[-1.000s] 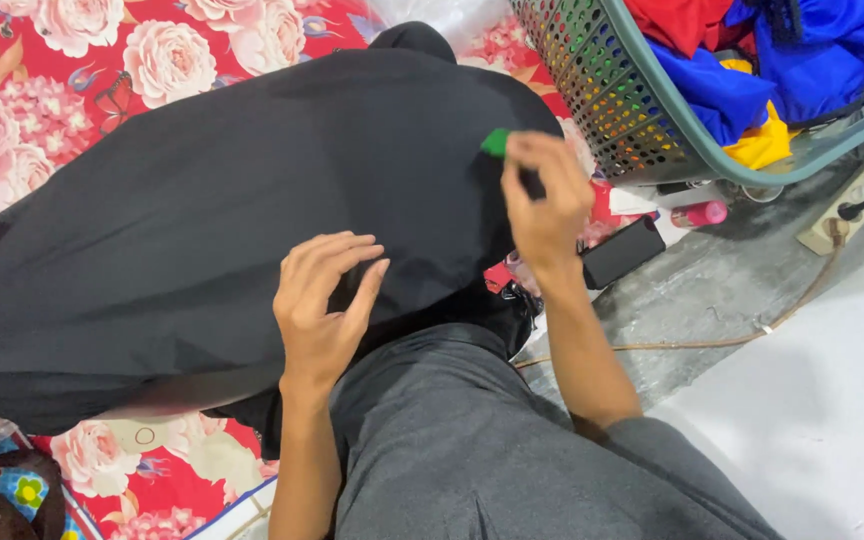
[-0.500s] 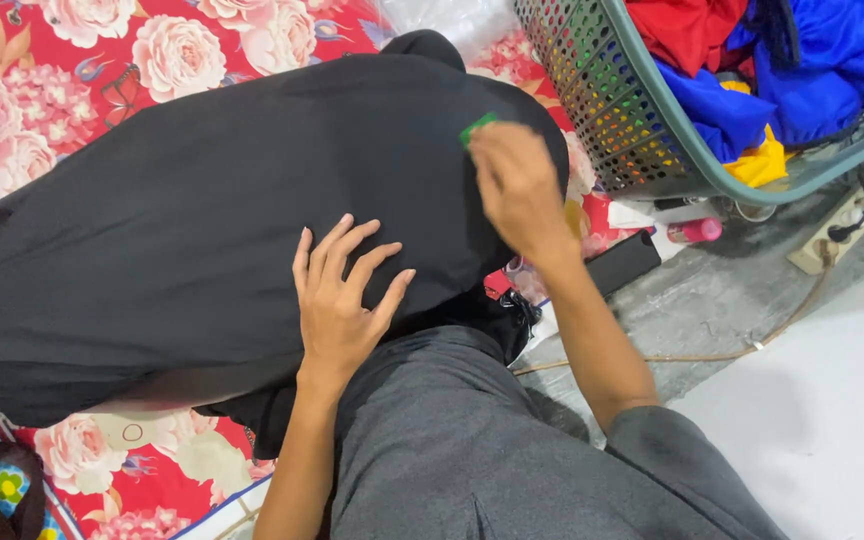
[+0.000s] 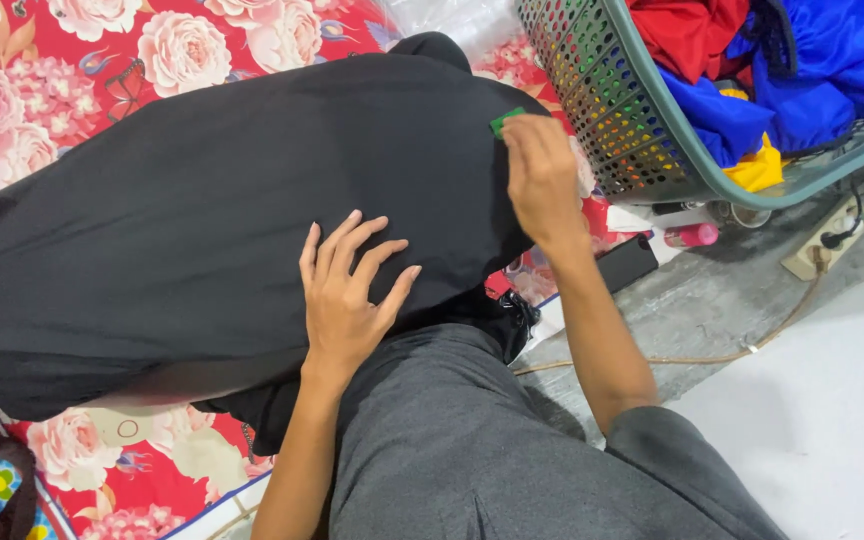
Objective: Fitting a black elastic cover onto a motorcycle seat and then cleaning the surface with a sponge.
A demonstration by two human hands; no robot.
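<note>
A large black cloth (image 3: 192,210) lies spread over a red mat with pink roses (image 3: 82,60). My left hand (image 3: 347,290) rests flat on the cloth near its lower edge, fingers apart. My right hand (image 3: 542,180) presses a small green piece (image 3: 505,121) against the cloth's right edge; only a corner of that piece shows past my fingers. My grey-clad leg (image 3: 452,440) fills the bottom of the view.
A green perforated laundry basket (image 3: 612,110) stands at the upper right, holding red, blue and yellow clothes (image 3: 792,70). Beside it lie a pink bottle (image 3: 692,236), a flat black object (image 3: 627,262), a power strip (image 3: 837,236) and a cord on the grey floor.
My right hand with the green piece has slid left and up along the cloth's edge. My left hand has shifted slightly up onto the cloth and spread flatter.
</note>
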